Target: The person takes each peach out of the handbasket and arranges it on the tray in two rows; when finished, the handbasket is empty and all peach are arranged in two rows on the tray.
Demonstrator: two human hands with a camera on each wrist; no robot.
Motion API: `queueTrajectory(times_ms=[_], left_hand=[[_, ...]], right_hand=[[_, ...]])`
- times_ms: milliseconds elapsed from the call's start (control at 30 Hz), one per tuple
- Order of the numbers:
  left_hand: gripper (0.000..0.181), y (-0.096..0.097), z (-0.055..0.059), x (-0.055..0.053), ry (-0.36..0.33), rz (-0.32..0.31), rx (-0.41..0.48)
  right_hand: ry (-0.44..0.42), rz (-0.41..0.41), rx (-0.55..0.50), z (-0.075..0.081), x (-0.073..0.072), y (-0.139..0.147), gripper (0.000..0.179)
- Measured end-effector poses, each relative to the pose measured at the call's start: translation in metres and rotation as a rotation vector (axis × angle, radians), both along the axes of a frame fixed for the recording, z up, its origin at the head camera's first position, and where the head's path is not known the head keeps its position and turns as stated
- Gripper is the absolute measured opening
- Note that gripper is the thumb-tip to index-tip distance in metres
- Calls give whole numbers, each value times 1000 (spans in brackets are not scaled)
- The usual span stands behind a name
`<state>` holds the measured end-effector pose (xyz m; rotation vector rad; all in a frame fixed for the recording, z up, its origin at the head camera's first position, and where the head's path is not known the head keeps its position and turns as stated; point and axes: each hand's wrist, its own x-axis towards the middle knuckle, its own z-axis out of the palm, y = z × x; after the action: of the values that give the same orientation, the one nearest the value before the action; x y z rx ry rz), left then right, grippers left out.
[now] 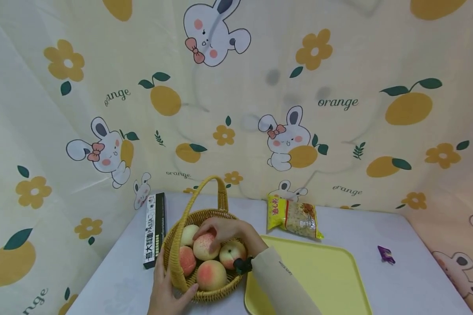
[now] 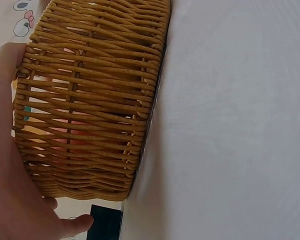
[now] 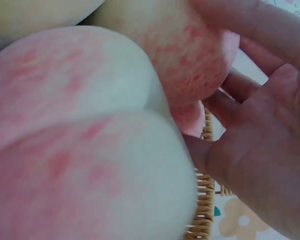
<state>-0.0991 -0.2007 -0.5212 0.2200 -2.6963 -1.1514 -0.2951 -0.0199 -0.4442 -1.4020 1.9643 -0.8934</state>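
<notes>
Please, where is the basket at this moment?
In the head view, the basket stands low, left of centre, between the pasta box on its left and the yellow tray on its right.

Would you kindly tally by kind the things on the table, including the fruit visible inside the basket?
Peaches: 5
Wicker basket: 1
Yellow tray: 1
Black-and-white pasta box: 1
Yellow food bag: 1
Small purple packet: 1
Total: 10

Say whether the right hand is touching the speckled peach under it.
Touching: in the head view, the right hand has fingers and thumb curled around the speckled peach, against its surface.
</notes>
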Motion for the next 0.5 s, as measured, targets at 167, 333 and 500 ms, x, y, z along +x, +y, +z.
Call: queueTrajectory(times_ms=[167,333,500], left_hand=[[101,1,-3,1,53,-11,-7],[99,1,-5,2,112,-13,-25],[98,0,-7,1,139,-15,-33]], right_hand=[[-64,-26,-57,8,0,6,53],[-87,-61,-71,15,-1,13,54],[-86,-71,-91,20,-3,24,54]])
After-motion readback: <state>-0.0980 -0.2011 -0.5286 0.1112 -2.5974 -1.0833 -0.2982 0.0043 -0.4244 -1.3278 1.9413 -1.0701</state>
